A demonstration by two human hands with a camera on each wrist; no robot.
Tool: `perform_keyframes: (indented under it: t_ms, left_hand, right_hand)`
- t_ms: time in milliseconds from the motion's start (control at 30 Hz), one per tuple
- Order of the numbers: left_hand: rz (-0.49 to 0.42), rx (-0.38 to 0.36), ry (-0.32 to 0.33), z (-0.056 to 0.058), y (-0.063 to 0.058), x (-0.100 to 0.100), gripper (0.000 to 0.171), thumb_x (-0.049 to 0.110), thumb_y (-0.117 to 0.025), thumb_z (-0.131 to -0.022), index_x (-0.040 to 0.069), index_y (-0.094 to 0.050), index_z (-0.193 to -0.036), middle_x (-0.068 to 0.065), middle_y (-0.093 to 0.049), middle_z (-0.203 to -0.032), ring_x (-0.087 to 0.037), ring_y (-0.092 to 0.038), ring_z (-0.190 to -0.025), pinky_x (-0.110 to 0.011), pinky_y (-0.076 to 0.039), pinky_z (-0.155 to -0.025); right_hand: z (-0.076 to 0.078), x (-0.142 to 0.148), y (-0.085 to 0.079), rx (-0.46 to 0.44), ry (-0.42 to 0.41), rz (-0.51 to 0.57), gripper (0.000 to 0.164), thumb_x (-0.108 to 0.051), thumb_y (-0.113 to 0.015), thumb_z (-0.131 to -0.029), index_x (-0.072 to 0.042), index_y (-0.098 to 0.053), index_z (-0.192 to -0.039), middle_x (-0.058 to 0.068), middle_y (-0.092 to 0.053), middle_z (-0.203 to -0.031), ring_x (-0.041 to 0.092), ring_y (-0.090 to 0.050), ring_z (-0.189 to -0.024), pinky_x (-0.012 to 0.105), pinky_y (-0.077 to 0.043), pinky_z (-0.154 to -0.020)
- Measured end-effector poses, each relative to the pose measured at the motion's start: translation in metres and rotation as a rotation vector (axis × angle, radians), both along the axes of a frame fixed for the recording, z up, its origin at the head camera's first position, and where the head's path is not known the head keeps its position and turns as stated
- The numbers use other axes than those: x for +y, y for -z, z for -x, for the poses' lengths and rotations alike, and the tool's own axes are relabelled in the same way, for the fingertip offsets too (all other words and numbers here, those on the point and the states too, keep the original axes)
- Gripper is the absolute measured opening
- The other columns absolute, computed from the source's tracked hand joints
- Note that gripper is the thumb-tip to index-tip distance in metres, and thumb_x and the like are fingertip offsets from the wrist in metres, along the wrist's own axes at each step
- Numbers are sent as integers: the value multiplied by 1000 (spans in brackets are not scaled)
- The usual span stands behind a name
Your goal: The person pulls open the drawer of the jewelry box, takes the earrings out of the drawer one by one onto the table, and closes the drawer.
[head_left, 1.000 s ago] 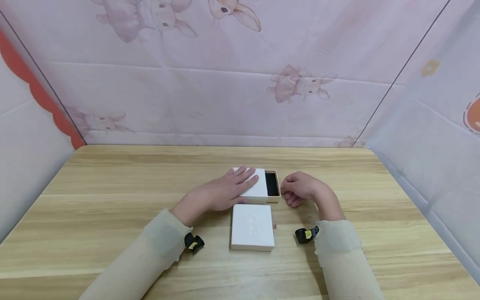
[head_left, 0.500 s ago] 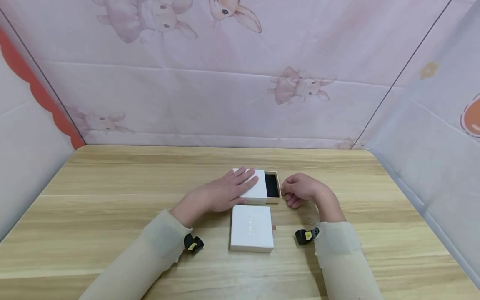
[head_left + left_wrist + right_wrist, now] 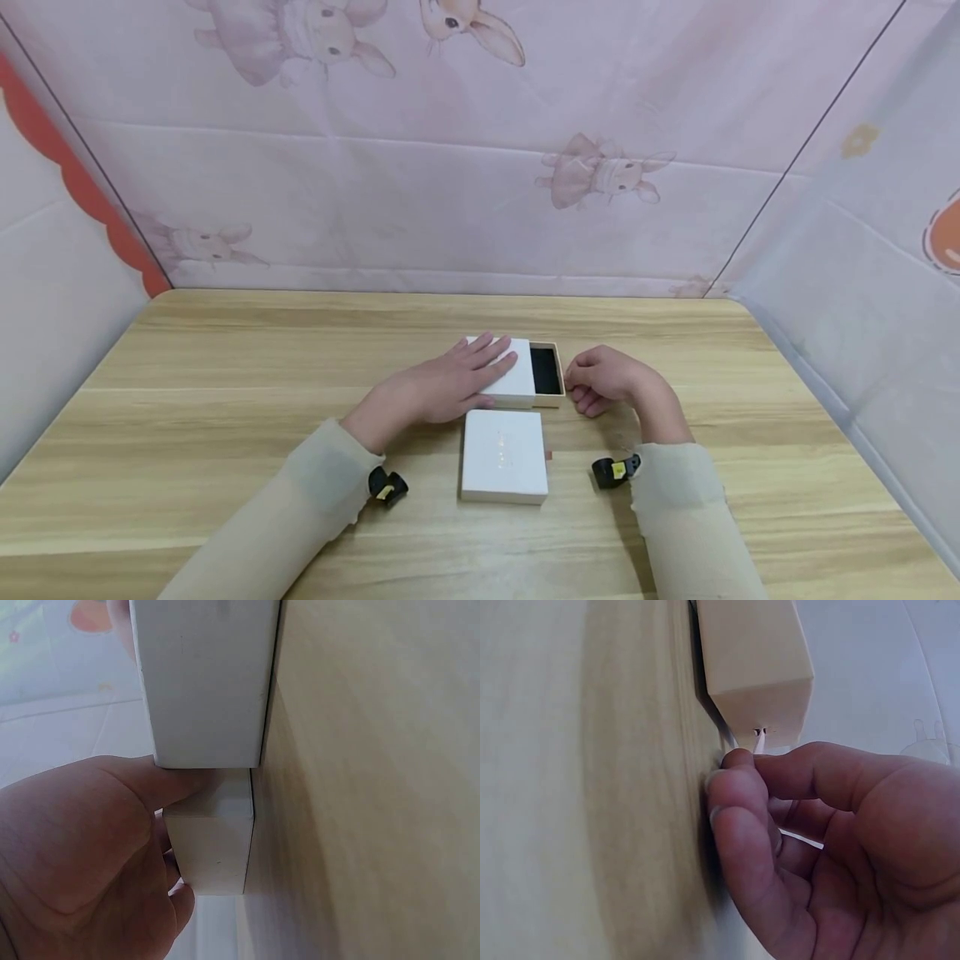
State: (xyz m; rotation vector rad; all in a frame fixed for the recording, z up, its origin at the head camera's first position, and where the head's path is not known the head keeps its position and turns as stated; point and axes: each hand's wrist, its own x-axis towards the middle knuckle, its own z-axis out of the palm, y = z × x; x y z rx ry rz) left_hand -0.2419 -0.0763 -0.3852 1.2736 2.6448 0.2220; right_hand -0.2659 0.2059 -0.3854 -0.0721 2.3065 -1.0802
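A white drawer box (image 3: 517, 382) lies on the wooden table, its inner tray (image 3: 546, 372) partly out on the right and showing a black lining. My left hand (image 3: 453, 383) holds the sleeve, fingers spread over its top; in the left wrist view the thumb lies along the near side and a fingertip bends at the far corner. My right hand (image 3: 603, 379) is by the tray's right end, thumb and index finger pinching a thin pale ribbon tab (image 3: 760, 741) that comes out of the tray's end wall.
A second closed white box (image 3: 504, 458) with small gold lettering sits just in front, a ribbon tab (image 3: 549, 455) at its right side. Wrist cameras (image 3: 387, 487) are strapped to both arms. A rabbit-print cloth (image 3: 420, 208) hangs behind the table (image 3: 262, 350).
The tray has slid slightly to the right out of the sleeve, and the right hand has shifted slightly right with it. The left hand and the front box look unmoved.
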Motion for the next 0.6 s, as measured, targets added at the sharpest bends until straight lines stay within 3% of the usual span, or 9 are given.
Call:
perform_keyframes:
  t_ms: [600]
  left_hand:
    - [10, -3, -5, 1, 2, 0, 66, 35, -42, -107, 13, -11, -161, -11, 0, -168, -34, 0, -154, -51, -8, -124]
  right_hand:
    - [0, 3, 2, 2, 7, 8, 25, -12, -45, -104, 2, -65, -97, 7, -59, -77, 15, -61, -66, 31, -60, -64]
